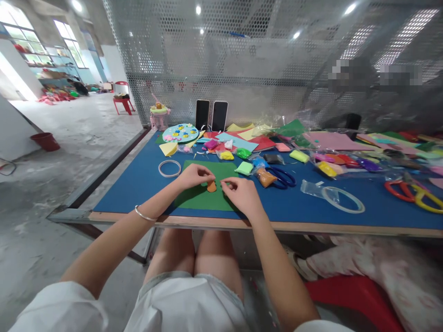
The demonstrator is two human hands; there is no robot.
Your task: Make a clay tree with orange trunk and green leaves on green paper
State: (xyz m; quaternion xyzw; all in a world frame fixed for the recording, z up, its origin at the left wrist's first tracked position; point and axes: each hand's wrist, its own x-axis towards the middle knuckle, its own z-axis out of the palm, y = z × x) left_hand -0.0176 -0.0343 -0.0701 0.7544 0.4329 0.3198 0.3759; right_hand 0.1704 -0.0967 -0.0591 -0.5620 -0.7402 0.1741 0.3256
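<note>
A small flattened piece of orange clay [211,186] is over the green sheet [197,203]. My left hand [196,177], with a silver bangle on its wrist, pinches the upper end of this piece between thumb and fingers. Just to the right, my right hand [241,192] has its fingertips pressed together, apart from the orange piece; whatever may be between them is too small to make out. Beyond my right hand are a packet of orange clay [266,177], a light green packet [244,168] and blue-handled scissors [285,178].
A clear ring [169,168] lies left of the sheet. A decorated light-blue disc [180,133], two propped phones [219,116] and a cup [159,118] stand behind. Tape [344,199] and red-yellow scissors [413,192] lie rightward. Someone sits at my right, legs [349,258] visible.
</note>
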